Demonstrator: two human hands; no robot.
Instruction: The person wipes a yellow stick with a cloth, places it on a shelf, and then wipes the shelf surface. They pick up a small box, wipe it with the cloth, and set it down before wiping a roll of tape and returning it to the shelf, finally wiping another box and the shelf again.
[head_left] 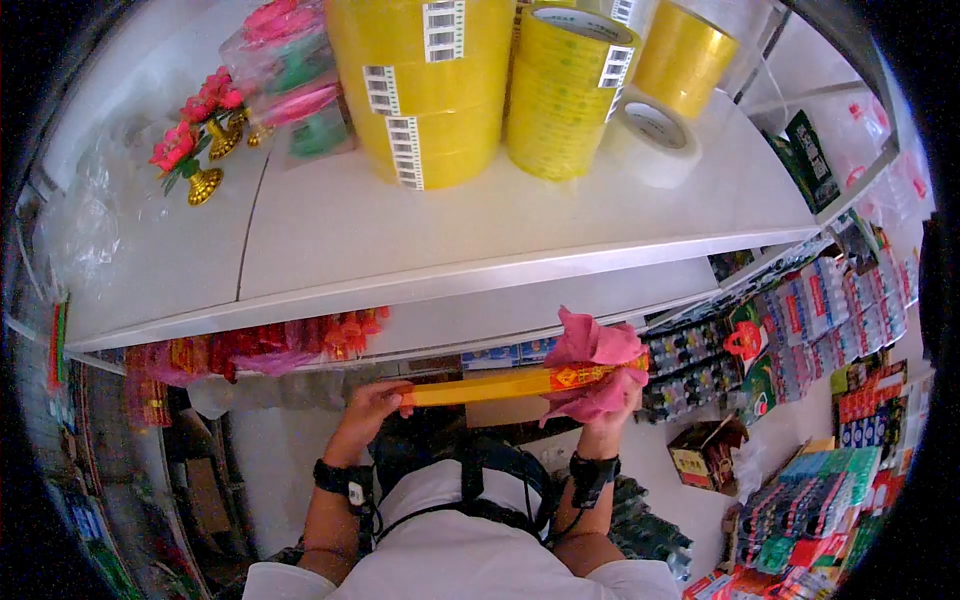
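My left hand (372, 410) is closed around the left end of a long, narrow yellow packet (480, 389), which lies level in front of my body, below the shelf edge. A red and gold label (575, 377) marks the packet toward its right end. There my right hand (612, 412) is closed on a pink cloth (592, 338), which is folded about the packet's end above and below. Part of my right hand's fingers is hidden behind the cloth. What the packet contains does not show.
The white shelf (420, 245) ahead carries yellow tape rolls (430, 110), a white tape roll (655, 140) and pink flower ornaments (185, 160). Red packets (270, 345) sit on the level below. Stocked goods (800, 320) and an open carton (705, 455) stand at right.
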